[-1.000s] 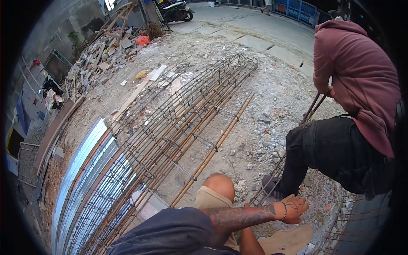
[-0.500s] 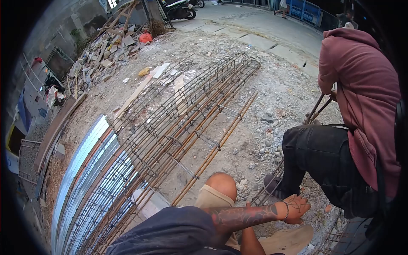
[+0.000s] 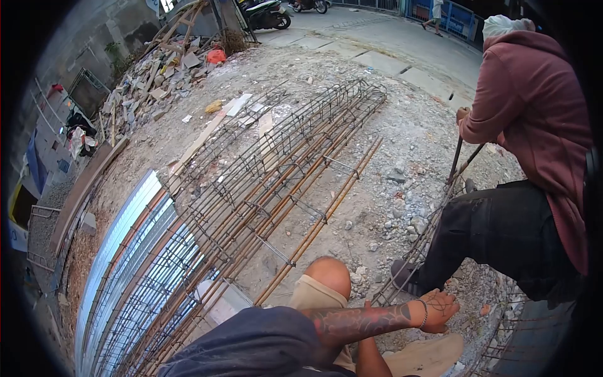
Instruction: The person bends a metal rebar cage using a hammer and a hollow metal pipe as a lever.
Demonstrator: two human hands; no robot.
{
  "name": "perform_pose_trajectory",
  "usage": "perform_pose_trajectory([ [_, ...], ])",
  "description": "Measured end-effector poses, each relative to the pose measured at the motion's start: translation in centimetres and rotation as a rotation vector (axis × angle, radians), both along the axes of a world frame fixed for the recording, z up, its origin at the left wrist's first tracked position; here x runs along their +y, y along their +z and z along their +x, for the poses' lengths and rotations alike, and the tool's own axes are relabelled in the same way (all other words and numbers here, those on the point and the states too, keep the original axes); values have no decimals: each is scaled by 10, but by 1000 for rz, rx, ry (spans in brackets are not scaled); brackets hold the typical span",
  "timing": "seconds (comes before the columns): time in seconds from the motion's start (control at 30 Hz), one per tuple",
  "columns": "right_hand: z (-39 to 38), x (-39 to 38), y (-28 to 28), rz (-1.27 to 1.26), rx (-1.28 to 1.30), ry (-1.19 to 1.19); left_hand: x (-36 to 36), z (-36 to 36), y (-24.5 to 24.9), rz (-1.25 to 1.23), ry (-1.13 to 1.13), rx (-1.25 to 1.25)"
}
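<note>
My left hand (image 3: 436, 311) hangs loosely over my knee (image 3: 430, 353), its fingers apart with nothing visible in them. Thin dark lines cross the back of this hand, and a bracelet circles the wrist. Under the tattooed left forearm (image 3: 358, 322) comes my right forearm (image 3: 370, 360). Most of the right hand is hidden there; only a fingertip (image 3: 367, 303) shows above the left forearm. Just beyond my left hand, thin steel bars (image 3: 411, 259) run along the ground past a co-worker's shoe (image 3: 405, 276).
A co-worker in a maroon hoodie (image 3: 534, 94) leans at the right, gripping long dark handles (image 3: 457, 160). Rebar cages (image 3: 276, 182) stretch across the ground at left, over corrugated metal sheets (image 3: 119, 251). Rubble (image 3: 151, 81) lies behind; a motorbike (image 3: 267, 16) stands by the road.
The co-worker has straightened up somewhat, with hands and handles raised and the bent leg shifted right. A motorbike and a walker in the background have moved. My arms stay still.
</note>
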State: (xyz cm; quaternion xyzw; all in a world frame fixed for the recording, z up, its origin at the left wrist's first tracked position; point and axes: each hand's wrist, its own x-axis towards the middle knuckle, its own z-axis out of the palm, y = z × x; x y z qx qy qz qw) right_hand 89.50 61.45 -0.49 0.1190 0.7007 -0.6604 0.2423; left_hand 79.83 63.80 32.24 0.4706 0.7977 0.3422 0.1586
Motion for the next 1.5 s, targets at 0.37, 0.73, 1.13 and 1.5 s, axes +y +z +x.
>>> perform_pose_trajectory([
  [0.37, 13, 13, -4, -5, 43, 52, -2, -3, 0, -30, -53, -48],
  [0.73, 11, 11, -11, -9, 56, 86, -2, -3, 4, -62, -79, -60],
  [1.13, -1, 0, -4, -2, 62, 93, -1, -1, 1, -69, -73, -47],
  [1.5, 1, 4, -8, 16, 58, 121, 1, -1, 4, -73, -61, -40],
])
